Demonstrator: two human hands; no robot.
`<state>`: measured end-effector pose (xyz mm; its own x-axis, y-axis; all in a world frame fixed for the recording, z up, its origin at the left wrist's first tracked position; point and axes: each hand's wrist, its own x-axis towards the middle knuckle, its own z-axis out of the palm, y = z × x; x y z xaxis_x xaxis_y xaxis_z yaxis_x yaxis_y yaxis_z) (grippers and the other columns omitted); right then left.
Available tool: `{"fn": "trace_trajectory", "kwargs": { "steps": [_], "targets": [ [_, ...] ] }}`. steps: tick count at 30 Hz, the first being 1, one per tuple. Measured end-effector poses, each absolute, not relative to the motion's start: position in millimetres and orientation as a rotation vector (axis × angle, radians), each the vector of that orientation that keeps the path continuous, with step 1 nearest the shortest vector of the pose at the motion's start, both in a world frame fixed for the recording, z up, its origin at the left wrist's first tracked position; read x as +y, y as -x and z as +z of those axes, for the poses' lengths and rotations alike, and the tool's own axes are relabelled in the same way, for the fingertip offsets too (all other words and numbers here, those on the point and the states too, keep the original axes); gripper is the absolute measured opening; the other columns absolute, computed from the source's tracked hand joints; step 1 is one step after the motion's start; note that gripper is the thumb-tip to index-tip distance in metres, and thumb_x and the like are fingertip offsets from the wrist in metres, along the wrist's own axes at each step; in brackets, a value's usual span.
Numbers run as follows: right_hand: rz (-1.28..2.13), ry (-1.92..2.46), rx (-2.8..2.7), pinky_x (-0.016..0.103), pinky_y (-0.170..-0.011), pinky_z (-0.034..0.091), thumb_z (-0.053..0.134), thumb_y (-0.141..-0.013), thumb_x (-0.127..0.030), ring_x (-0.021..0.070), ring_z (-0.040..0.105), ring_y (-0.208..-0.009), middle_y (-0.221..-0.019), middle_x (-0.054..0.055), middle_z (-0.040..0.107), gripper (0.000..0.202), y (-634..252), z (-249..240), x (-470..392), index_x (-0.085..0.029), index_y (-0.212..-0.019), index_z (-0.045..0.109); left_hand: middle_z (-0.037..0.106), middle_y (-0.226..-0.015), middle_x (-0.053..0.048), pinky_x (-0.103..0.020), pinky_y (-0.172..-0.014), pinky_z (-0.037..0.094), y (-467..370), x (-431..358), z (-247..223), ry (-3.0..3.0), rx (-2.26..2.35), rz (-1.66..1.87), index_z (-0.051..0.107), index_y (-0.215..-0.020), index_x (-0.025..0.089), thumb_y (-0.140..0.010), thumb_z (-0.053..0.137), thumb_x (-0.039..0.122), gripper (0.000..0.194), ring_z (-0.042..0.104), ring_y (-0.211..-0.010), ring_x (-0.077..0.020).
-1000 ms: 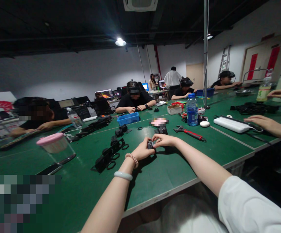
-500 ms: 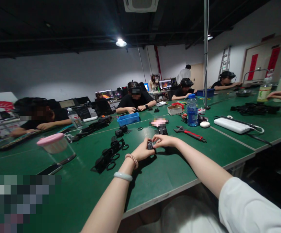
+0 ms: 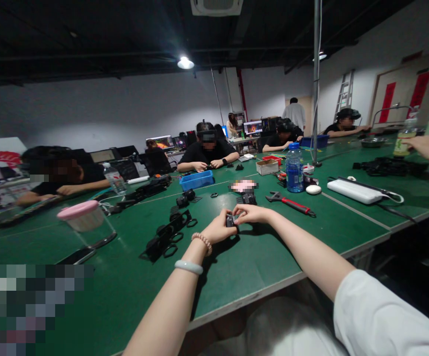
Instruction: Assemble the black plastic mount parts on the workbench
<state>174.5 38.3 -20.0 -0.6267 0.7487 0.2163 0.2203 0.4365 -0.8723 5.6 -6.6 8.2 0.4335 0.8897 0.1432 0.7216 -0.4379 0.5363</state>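
Both my hands meet over the green table (image 3: pixel 266 252) around a small black part (image 3: pixel 231 220), whose exact kind I cannot make out. My left hand (image 3: pixel 217 227) grips it from the left side, its fingers wrapped round it. From the right, my right hand (image 3: pixel 250 214) pinches its upper edge with the fingertips. Just beyond my hands lies another black part (image 3: pixel 249 198). To the left are several black plates and rings (image 3: pixel 168 237), and past them a black cylindrical piece (image 3: pixel 185 199).
An adjustable wrench (image 3: pixel 292 203) with red handle lies to the right, near a blue bottle (image 3: pixel 294 168) and a white power bank (image 3: pixel 353 191). A blue tray (image 3: pixel 196 181) stands ahead. At left is a pink-lidded jar (image 3: pixel 83 220). A co-worker's hand (image 3: pixel 425 147) reaches in at far right.
My hands stay almost in the same place, still on the small black part. At far right the co-worker's hand and forearm have come further into view. A person in the background has moved right.
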Motion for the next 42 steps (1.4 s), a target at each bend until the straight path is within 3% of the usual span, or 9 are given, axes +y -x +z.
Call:
{"fn": "trace_trajectory", "kwargs": {
  "steps": [42],
  "targets": [
    [1.251, 0.747, -2.018, 0.022, -0.064, 0.039, 0.063, -0.059, -0.024, 0.0089, 0.049, -0.067, -0.075, -0.001, 0.050, 0.031, -174.0, -22.1, 38.7, -0.016, -0.086, 0.051, 0.052, -0.078, -0.002, -0.026, -0.059, 0.039, -6.8, -7.7, 8.0, -2.312, 1.380, 0.571, 0.039, -0.102, 0.015, -0.055, 0.052, 0.031, 0.051, 0.050, -0.067, -0.0156]
  ]
}}
